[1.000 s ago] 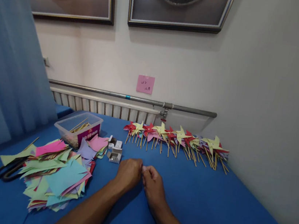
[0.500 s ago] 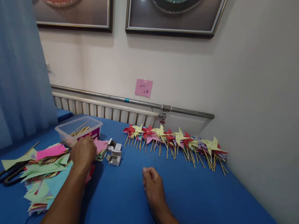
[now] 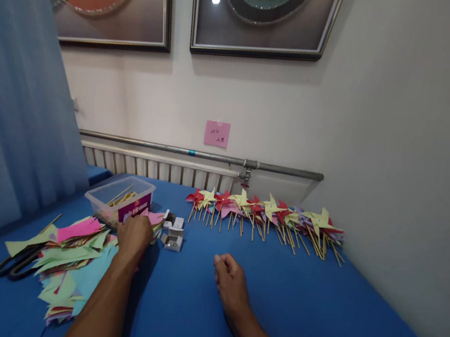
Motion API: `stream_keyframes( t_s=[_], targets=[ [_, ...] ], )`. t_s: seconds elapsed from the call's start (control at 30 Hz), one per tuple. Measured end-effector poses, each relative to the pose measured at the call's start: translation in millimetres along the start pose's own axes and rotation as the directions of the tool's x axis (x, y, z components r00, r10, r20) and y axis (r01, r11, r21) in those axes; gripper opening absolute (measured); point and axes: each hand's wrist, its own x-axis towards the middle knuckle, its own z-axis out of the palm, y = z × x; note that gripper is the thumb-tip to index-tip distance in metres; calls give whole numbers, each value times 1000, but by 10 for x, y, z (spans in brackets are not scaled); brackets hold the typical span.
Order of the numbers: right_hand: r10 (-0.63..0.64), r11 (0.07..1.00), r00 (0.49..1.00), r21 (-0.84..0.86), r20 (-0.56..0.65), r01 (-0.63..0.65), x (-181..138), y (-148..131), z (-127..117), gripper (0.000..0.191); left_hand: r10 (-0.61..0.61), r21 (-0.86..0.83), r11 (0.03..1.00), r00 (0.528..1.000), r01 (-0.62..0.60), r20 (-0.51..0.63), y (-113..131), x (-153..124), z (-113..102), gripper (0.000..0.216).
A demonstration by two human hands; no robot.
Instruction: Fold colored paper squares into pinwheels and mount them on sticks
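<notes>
My left hand (image 3: pixel 133 236) reaches over a stack of pink and pale cut paper (image 3: pixel 155 219), just in front of a clear plastic tub (image 3: pixel 106 207) of thin wooden sticks (image 3: pixel 122 198). Its fingertips are hidden behind the back of the hand. My right hand (image 3: pixel 230 282) rests near the middle of the blue table with fingers curled and thumb against the index finger; anything inside it is too hidden to name. Two small white open boxes (image 3: pixel 173 240) stand right of my left hand. Loose coloured paper pieces (image 3: pixel 70 258) are heaped beside my left forearm.
Scissors (image 3: pixel 17 261) with black handles lie partly under the paper at left. A row of paper pinwheels (image 3: pixel 272 208) on sticks lies along the table's (image 3: pixel 293 310) far side. Behind are a radiator (image 3: pixel 166 171) and pipe; a blue curtain (image 3: pixel 19 97) hangs at left.
My left hand has shifted a little to the right and down, covering more of the pink paper stack beside the tub. My right hand stays in nearly the same place and pose.
</notes>
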Motion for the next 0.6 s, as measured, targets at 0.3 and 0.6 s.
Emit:
stream_keyframes(
  t_s=[0.3,0.6],
  targets=[
    [-24,999,1000,-27,4,24,20,39,0,41,11,-28,1000,999,-13,-48,-27,29,-11,29],
    [0,1000,1000,-6,2,0,-16,6,15,39,-42,41,998,996,45,-84,17,0,-40,37]
  ],
)
